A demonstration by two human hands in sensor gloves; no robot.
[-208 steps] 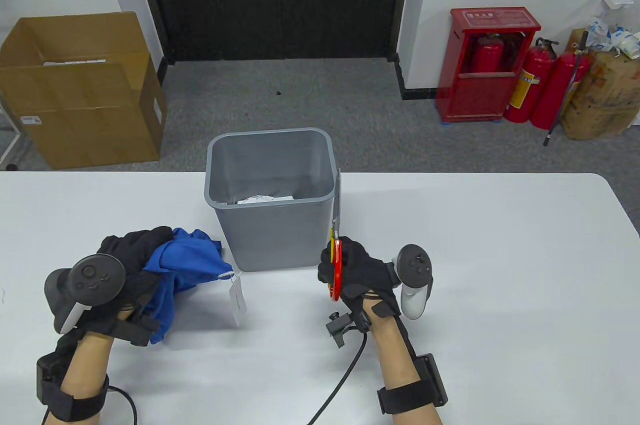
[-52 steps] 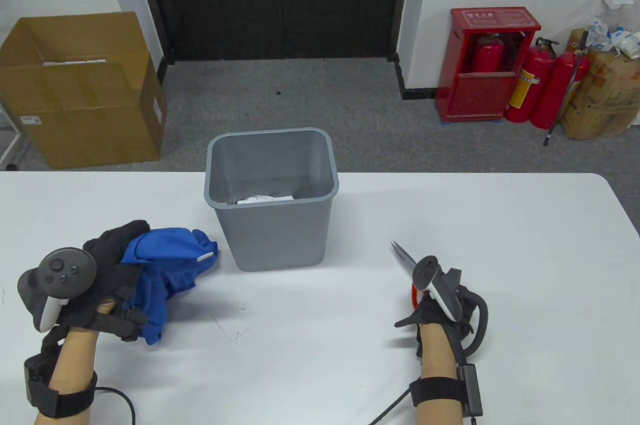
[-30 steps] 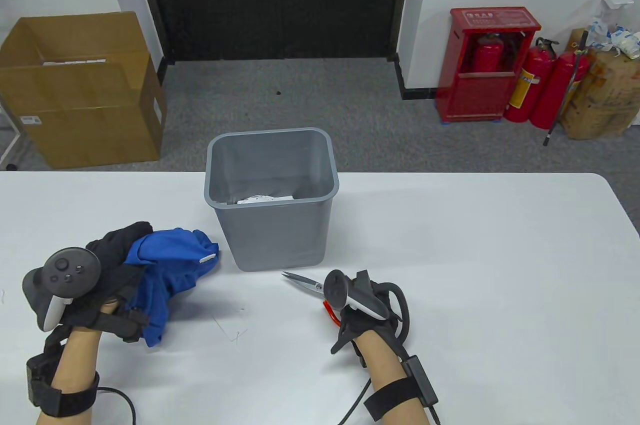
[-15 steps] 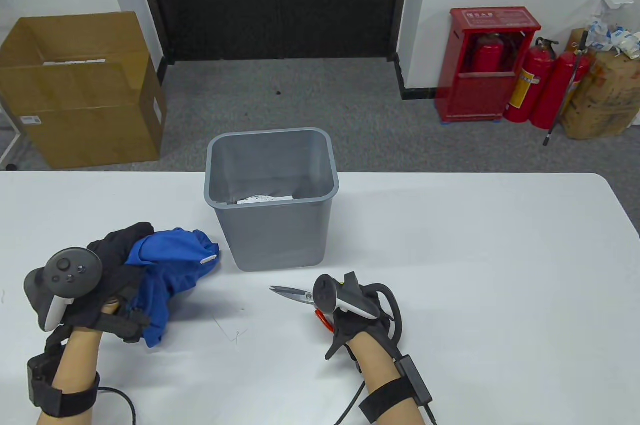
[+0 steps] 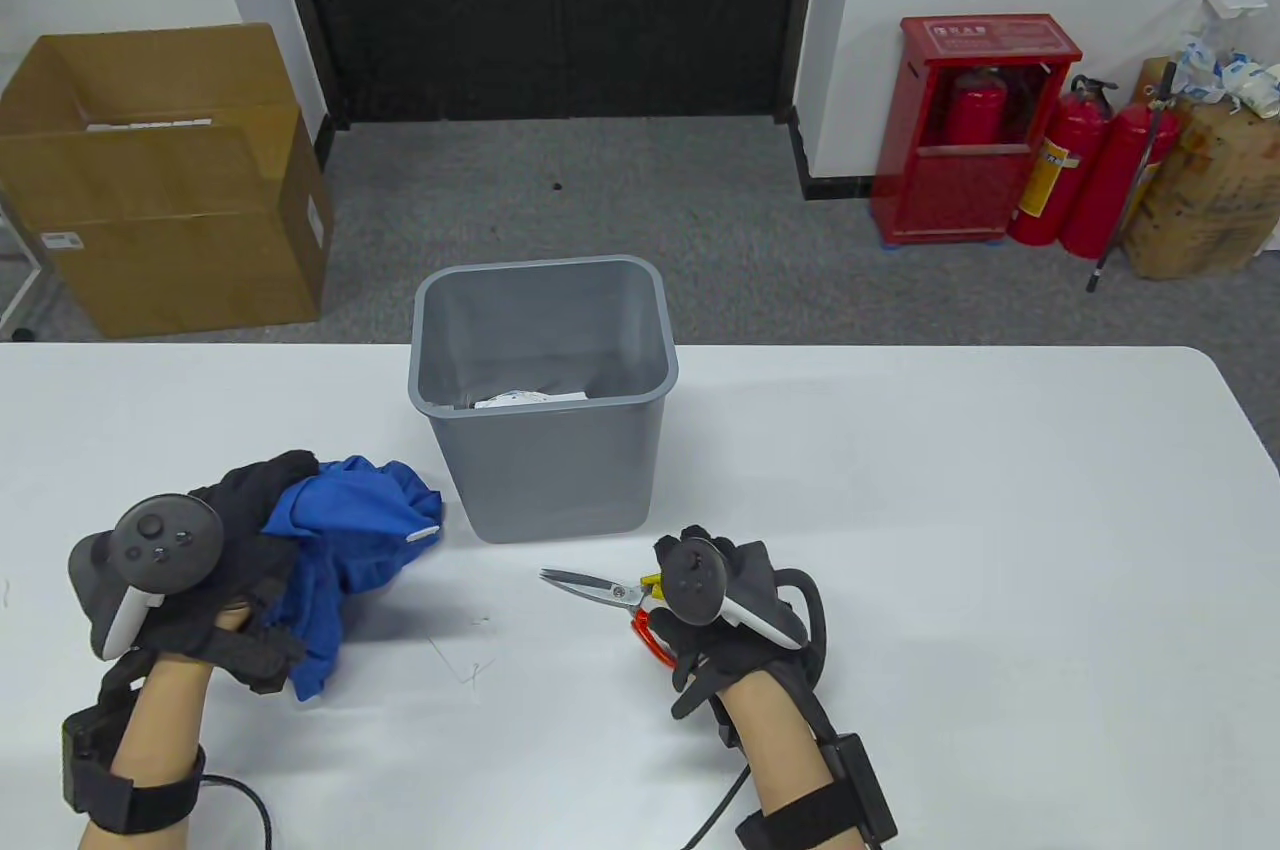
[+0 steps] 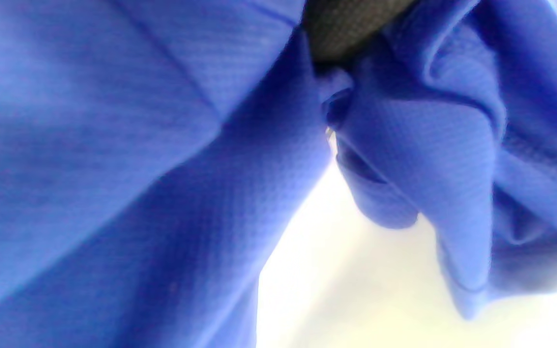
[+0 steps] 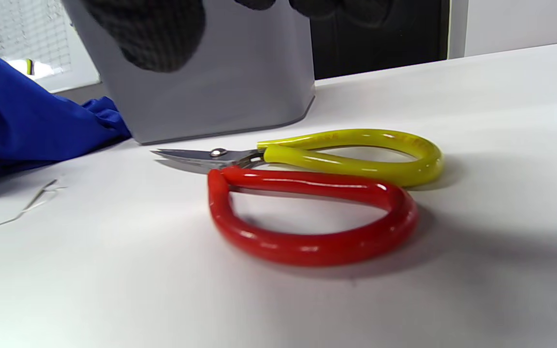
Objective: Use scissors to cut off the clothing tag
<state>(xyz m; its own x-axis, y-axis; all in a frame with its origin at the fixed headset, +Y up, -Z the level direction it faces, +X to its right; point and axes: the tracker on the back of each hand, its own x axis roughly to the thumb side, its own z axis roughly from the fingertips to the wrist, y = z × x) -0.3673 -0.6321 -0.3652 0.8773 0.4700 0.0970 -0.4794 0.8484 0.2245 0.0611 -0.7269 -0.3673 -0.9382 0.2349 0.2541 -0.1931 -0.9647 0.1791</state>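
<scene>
1. A person's left hand [image 5: 215, 580], in a black sensor glove with a tracker strapped to its back, grips a bunched blue garment [image 5: 345, 540] above the white surface [image 5: 950, 540], left of a grey bin [image 5: 540, 410].
2. The grip is tight on the cloth: the left wrist view is filled with folds of blue fabric [image 6: 162, 193], with a dark patch of glove at the top edge.
3. A small white strip [image 5: 428, 534] shows at the garment's right end, near the bin's lower left corner; whether it is a label or a tag stub cannot be told.
4. The scissors [image 5: 610, 595] lie flat on the surface in front of the bin, closed blades pointing left toward the garment, well apart from it.
5. In the right wrist view the scissors [image 7: 307, 193] rest with one red loop handle and one yellow loop handle, both free of fingers.
6. The right hand [image 5: 735, 615] hovers over the handle end of the scissors; its gloved fingertips [image 7: 153, 34] hang above the tool without touching it, so the grip is loose and holds nothing.
7. White paper scraps [image 5: 530, 398] lie in the bottom of the bin.
8. A thin thread [image 5: 465, 665] lies on the surface between the two hands.
9. Behind the surface stand a cardboard box [image 5: 160, 180] and red fire extinguishers [image 5: 1080, 170].
</scene>
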